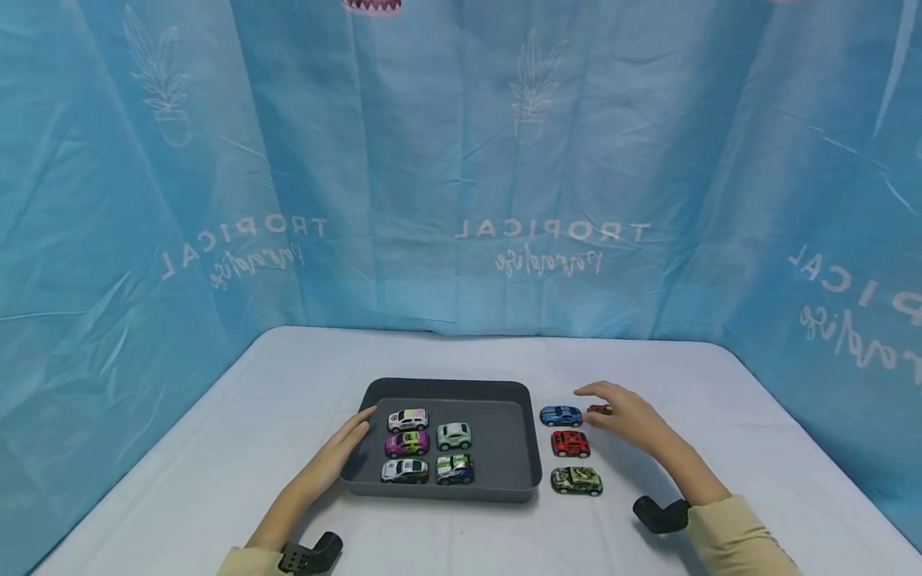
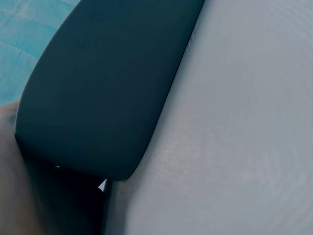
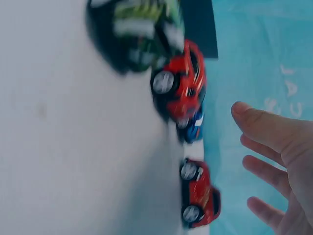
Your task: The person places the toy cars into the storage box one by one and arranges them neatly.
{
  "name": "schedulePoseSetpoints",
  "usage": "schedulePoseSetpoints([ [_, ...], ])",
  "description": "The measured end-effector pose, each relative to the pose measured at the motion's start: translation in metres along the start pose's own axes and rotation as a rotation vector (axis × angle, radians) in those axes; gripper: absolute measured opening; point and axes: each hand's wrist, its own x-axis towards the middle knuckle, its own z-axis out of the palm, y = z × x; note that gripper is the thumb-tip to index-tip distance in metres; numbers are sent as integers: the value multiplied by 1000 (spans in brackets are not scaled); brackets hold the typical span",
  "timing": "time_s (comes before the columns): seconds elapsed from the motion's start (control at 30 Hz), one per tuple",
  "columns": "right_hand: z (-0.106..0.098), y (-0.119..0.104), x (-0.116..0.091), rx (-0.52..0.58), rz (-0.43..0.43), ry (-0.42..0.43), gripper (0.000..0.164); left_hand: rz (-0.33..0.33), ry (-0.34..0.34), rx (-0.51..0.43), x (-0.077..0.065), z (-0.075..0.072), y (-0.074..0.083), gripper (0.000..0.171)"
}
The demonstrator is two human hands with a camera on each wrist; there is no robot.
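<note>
Unclasped right hand (image 1: 628, 414) (one of two hands), its fingers spread and gripping nothing, stands at nearly 3 o'clock from the centre of the gray tray (image 1: 504, 448), 12 o'clock being the far edge in the head view. Left hand (image 1: 334, 458), fingers extended, touches the tray rim at 9 o'clock and is not closed round it.

Nine toy cars are visible: five inside the single tray, four outside. Inside, the pink-marked white car (image 1: 408, 420) lies at 10 o'clock, the purple car (image 1: 406, 443) at 9, the white-and-black car (image 1: 405, 471) at 8, the multicolored car (image 1: 454, 470) at 5, and the pale green car (image 1: 454, 436) close to the centre.

Outside, the blue car (image 1: 561, 416) lies between 2 and 3 o'clock, just beside the tray; the red car (image 1: 571, 444) at 3; the camouflage car (image 1: 576, 481) between 3 and 4. Fourth is a second red car (image 3: 198, 190), beyond the blue one and partly hidden by the right hand in the head view; the right wrist view shows it apart from the fingertips.

Two black wrist devices (image 1: 660, 514) and two beige sleeves (image 1: 742, 536) are worn. One white tabletop (image 1: 310, 384) bears all; one blue curtain (image 1: 432, 176) hangs at 12 o'clock.
</note>
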Motion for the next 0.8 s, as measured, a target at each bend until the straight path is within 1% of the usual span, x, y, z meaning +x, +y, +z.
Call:
schedulePoseSetpoints([
  [0.13, 1, 11, 3, 0, 46, -30, 39, -6, 0, 4, 1, 0, -1, 53],
  [0.2, 1, 16, 4, 9, 52, -46, 39, -4, -1, 2, 1, 0, -1, 53],
  [0.43, 7, 31, 7, 50, 60, -89, 35, 12, -6, -8, 1, 1, -2, 51],
  [0.53, 9, 36, 9, 69, 57, -98, 35, 28, 5, -1, 1, 1, -3, 52],
  [0.57, 9, 37, 9, 78, 56, -99, 35, 39, 9, 21, 1, 2, -3, 52],
  [0.63, 10, 38, 10, 91, 57, -98, 35, 42, 16, 17, 0, 2, -2, 52],
  [0.77, 11, 39, 8, 107, 64, -103, 34, 19, 10, 18, 1, 2, -2, 52],
  [0.8, 11, 39, 8, 112, 66, -108, 33, 6, 7, 2, 1, 1, -2, 53],
])
